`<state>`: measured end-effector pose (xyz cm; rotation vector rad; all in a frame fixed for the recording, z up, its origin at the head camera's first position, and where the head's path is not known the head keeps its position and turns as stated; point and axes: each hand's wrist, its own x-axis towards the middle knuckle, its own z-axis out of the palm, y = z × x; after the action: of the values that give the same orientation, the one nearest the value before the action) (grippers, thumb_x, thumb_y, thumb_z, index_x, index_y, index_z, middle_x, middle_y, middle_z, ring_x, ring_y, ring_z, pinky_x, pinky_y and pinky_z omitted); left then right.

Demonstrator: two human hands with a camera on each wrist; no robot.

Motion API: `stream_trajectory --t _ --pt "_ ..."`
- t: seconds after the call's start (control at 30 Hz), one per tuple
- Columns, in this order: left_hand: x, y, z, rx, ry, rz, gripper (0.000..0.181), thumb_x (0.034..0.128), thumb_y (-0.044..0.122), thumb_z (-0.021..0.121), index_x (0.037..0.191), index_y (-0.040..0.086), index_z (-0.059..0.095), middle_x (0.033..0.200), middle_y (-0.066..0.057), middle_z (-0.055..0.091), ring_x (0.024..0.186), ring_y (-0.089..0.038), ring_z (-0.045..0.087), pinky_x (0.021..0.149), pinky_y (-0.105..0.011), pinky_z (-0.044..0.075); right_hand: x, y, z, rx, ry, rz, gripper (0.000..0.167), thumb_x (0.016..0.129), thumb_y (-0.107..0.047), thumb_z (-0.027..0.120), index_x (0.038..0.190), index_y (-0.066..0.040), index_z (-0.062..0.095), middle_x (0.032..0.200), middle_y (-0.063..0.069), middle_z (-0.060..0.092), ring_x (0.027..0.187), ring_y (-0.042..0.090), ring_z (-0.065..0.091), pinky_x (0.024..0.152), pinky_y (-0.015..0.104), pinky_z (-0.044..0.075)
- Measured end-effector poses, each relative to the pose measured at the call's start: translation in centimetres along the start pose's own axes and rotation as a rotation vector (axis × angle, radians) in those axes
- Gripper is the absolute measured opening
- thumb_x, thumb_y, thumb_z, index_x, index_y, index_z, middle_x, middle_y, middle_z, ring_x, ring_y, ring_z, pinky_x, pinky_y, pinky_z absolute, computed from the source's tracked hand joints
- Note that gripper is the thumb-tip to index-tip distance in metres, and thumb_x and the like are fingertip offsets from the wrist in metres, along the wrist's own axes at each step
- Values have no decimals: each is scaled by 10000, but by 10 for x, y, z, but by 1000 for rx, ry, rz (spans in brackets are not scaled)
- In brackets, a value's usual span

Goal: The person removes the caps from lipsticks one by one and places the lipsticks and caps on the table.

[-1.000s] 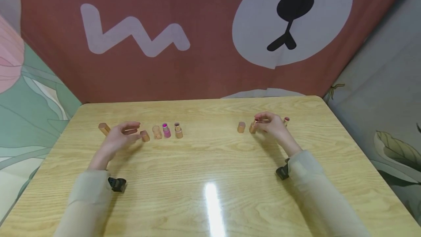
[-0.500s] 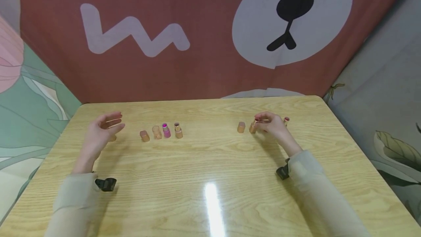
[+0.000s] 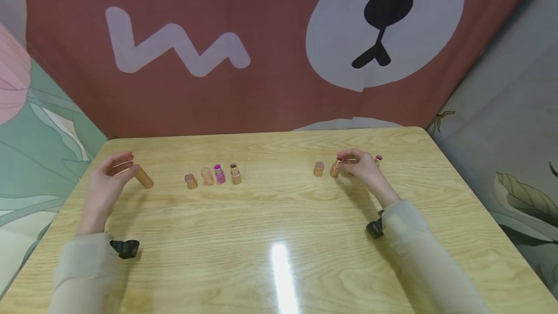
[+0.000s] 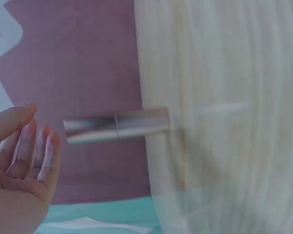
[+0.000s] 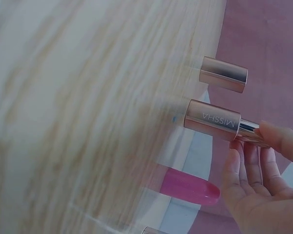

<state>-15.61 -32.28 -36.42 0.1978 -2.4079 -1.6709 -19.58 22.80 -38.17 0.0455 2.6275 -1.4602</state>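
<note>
My left hand (image 3: 108, 178) hovers beside a capped gold lipstick (image 3: 144, 178) that stands upright at the table's left. In the left wrist view a gap separates the loosely bent fingers (image 4: 49, 161) from that lipstick (image 4: 117, 126). On the right, my right hand (image 3: 361, 166) pinches the shiny inner tube of an uncapped gold lipstick (image 3: 334, 170) whose base stands on the table. Lettering reading MISSHA shows on this lipstick (image 5: 212, 119) in the right wrist view. A rose-gold cap (image 5: 223, 74) stands next to it.
Left of centre on the table (image 3: 261, 217) stand a brown-gold cap (image 3: 191, 181), a translucent peach cap (image 3: 207, 176), a magenta lipstick (image 3: 220, 174) and an open gold lipstick (image 3: 236, 175). Another lipstick (image 3: 378, 159) is partly hidden behind my right hand. A pink cap (image 5: 190, 186) stands nearby.
My left hand has moved left, away from the brown-gold cap and past the capped lipstick to its left side. The right hand keeps its pinch in the same place.
</note>
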Motion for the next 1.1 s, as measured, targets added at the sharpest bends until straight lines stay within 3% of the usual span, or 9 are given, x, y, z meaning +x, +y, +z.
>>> stream_trajectory --t 0.1,0.23,0.53,0.67,0.77,0.83,0.9,1.0,1.1 --pt "1 -5 -5 56 14 -26 314 894 199 674 1154 345 577 1016 333 525 923 149 504 705 1 428 0 0 0 0 1 -5 414 905 -143 654 1255 43 535 1299 241 565 1075 197 606 770 213 518" --pt "1 -11 -8 146 18 -69 385 895 273 670 1259 296 546 1019 346 466 948 127 454 708 4 419 -1 0 0 5 -1 -10 409 906 -120 647 1258 54 529 1291 255 564 1089 238 604 761 212 517" --pt "2 -21 -9 211 -17 -90 529 898 300 664 1372 156 478 1011 362 433 921 150 436 715 6 422 1 3 1 15 -1 -18 391 905 -86 642 1247 66 530 1260 270 570 1096 263 605 757 179 506" --pt "5 -25 -6 283 -66 -132 667 919 359 622 1460 64 367 1285 99 523 1073 -6 501 717 5 413 2 4 1 10 -7 -11 395 907 -90 638 1253 63 527 1275 258 563 1123 283 593 766 196 511" --pt "7 -27 -3 335 -106 -169 718 932 399 586 1487 41 303 1481 -133 392 1196 -195 483 715 4 403 2 4 0 1 -12 -3 408 909 -110 639 1263 57 523 1292 243 555 1152 300 578 777 230 517" --pt "8 -27 -1 345 -124 -183 727 936 408 575 1492 38 287 1496 -201 353 1191 -208 483 710 -2 397 2 5 0 1 -14 0 407 910 -110 638 1266 52 523 1298 235 552 1166 316 568 779 227 515" --pt "8 -27 0 336 -129 -183 718 936 396 580 1483 24 300 1398 -161 450 1072 -64 525 705 -9 410 2 5 0 3 -13 -8 414 907 -102 641 1268 60 519 1302 246 548 1174 332 564 769 196 505" --pt "6 -27 1 315 -129 -177 650 934 377 591 1441 35 372 1175 53 528 904 138 462 696 -29 425 3 5 1 3 -10 -12 410 902 -84 641 1266 60 520 1304 251 546 1174 342 562 760 169 496" --pt "5 -26 1 320 -134 -181 622 934 391 587 1406 33 400 1116 139 478 831 181 409 691 -51 430 3 4 0 6 -16 -11 413 902 -83 641 1268 61 517 1309 253 542 1184 345 557 770 171 498"
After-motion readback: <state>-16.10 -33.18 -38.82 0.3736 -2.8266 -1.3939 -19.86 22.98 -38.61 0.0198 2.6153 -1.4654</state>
